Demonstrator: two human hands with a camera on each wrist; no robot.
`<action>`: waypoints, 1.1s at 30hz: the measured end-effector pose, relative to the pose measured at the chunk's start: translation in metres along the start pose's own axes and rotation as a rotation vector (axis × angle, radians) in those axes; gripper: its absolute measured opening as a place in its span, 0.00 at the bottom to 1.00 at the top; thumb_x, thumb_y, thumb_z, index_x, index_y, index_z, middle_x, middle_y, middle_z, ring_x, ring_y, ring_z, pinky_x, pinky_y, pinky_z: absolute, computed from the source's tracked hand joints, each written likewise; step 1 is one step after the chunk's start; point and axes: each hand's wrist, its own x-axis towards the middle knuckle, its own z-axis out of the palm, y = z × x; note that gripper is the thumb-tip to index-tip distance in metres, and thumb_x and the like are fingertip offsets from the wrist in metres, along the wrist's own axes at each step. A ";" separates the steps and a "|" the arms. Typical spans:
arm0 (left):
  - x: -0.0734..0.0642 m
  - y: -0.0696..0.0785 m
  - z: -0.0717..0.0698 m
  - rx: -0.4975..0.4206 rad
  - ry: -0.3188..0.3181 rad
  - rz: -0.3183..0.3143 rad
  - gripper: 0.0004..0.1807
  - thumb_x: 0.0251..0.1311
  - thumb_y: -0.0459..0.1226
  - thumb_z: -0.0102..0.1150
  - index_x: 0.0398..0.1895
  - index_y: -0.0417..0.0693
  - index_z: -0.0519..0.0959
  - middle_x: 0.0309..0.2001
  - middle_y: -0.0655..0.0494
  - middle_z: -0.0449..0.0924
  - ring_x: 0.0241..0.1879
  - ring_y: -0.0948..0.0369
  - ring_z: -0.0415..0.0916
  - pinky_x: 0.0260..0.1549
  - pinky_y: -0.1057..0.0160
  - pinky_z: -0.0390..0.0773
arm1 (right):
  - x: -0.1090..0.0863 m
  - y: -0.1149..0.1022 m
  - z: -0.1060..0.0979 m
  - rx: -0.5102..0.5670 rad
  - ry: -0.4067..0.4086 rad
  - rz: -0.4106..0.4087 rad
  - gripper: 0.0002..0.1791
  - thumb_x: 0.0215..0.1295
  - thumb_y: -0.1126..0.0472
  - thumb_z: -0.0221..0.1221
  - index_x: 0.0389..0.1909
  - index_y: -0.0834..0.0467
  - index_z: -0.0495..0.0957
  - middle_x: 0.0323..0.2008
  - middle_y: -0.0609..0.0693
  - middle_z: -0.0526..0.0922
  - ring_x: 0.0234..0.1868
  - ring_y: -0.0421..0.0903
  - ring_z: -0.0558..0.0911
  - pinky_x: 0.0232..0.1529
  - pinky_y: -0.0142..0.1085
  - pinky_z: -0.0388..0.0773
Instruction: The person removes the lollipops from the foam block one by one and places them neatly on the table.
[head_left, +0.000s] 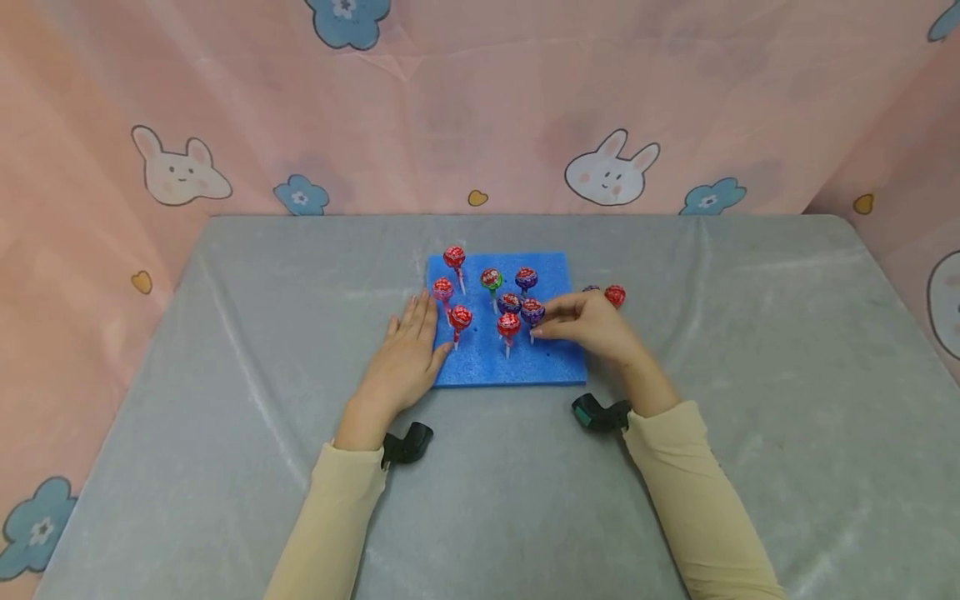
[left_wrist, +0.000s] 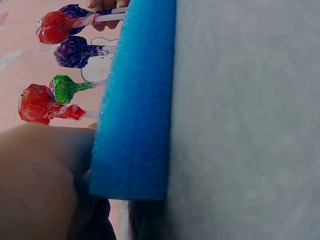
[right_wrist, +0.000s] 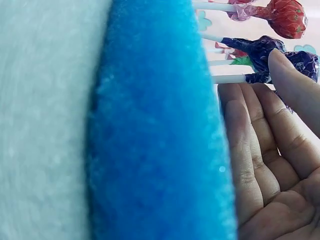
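A blue foam block (head_left: 487, 367) lies on the table with several wrapped lollipops standing upright in it by their white sticks. My right hand (head_left: 592, 325) pinches a purple lollipop (head_left: 532, 312) at the block's right side; in the right wrist view its thumb (right_wrist: 292, 75) lies against the wrapper, with the other fingers behind. Close by stand a red lollipop (head_left: 508, 324) and two more purple ones. My left hand (head_left: 405, 354) rests with straight fingers along the block's left edge, beside a red lollipop (head_left: 461, 317). A green lollipop (head_left: 491, 279) stands near the middle.
Beyond my right hand, a red lollipop (head_left: 615, 296) and a partly hidden dark one (head_left: 591, 289) lie on the grey-covered table (head_left: 787, 375). A pink curtain (head_left: 480, 108) with rabbits hangs behind. Dark wrist cameras (head_left: 408, 443) sit at both cuffs.
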 end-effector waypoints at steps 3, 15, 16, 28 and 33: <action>0.000 0.000 0.000 0.001 0.002 0.002 0.37 0.72 0.49 0.36 0.73 0.37 0.39 0.75 0.45 0.32 0.73 0.52 0.28 0.68 0.50 0.36 | 0.000 0.000 0.001 -0.007 0.013 -0.005 0.12 0.56 0.71 0.63 0.40 0.75 0.78 0.33 0.57 0.85 0.32 0.36 0.83 0.38 0.27 0.78; 0.000 0.000 0.001 0.015 0.009 0.007 0.37 0.72 0.48 0.37 0.73 0.36 0.40 0.74 0.44 0.32 0.73 0.51 0.30 0.68 0.49 0.37 | 0.000 0.001 0.005 0.004 0.065 0.019 0.09 0.55 0.70 0.65 0.35 0.73 0.80 0.30 0.53 0.85 0.32 0.39 0.82 0.37 0.28 0.78; 0.000 0.000 0.001 0.016 0.009 0.007 0.37 0.72 0.48 0.37 0.73 0.36 0.40 0.74 0.44 0.32 0.73 0.51 0.30 0.68 0.49 0.37 | 0.000 0.001 0.005 0.003 0.068 0.019 0.09 0.55 0.70 0.65 0.35 0.73 0.80 0.30 0.53 0.85 0.32 0.39 0.81 0.36 0.28 0.78; -0.002 0.000 0.003 0.004 0.019 0.012 0.36 0.73 0.47 0.37 0.73 0.35 0.41 0.74 0.43 0.33 0.73 0.51 0.30 0.68 0.48 0.38 | -0.001 0.003 0.007 0.030 0.069 0.003 0.08 0.55 0.71 0.64 0.33 0.74 0.80 0.28 0.51 0.84 0.30 0.39 0.80 0.34 0.29 0.77; -0.001 0.000 0.002 -0.001 0.010 0.010 0.37 0.72 0.48 0.37 0.73 0.35 0.40 0.74 0.44 0.32 0.73 0.50 0.29 0.68 0.48 0.37 | 0.001 0.003 0.006 0.041 0.076 0.003 0.09 0.56 0.71 0.64 0.35 0.75 0.80 0.28 0.52 0.85 0.31 0.39 0.81 0.35 0.29 0.77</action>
